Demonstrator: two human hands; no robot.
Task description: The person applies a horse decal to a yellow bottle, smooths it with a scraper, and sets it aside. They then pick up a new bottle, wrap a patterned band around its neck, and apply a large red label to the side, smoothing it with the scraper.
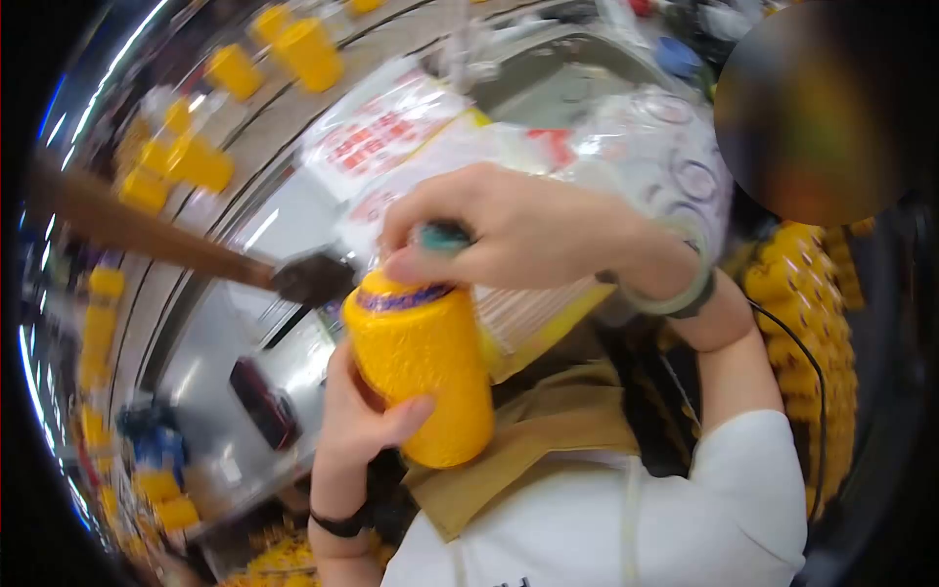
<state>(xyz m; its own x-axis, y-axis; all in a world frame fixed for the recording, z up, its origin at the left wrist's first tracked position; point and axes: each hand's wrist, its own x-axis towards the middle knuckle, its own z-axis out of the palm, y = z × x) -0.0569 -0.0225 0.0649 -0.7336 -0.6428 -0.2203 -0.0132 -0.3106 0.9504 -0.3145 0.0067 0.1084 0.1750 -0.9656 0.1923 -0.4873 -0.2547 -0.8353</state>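
Note:
A yellow, bumpy-surfaced cylinder (425,377) with a purple patterned band near its top is held tilted in front of my body. My left hand (367,401), a black band on its wrist, wraps round its lower side with the thumb across the front. Over the top end, my right hand (489,230) is closed, its fingers curled round a small teal thing (442,236) whose kind I cannot make out. The fingertips are close to the cylinder's rim; blur hides whether they touch it. A pale bangle circles the right wrist.
A metal worktop (210,382) carries a dark red phone-like object (264,403). A brown bar with a dark end (186,235) juts in from the left. Plastic bags with red print (381,132) lie beside a grey tub (567,59). Several yellow cylinders (308,54) stand on a belt-like strip.

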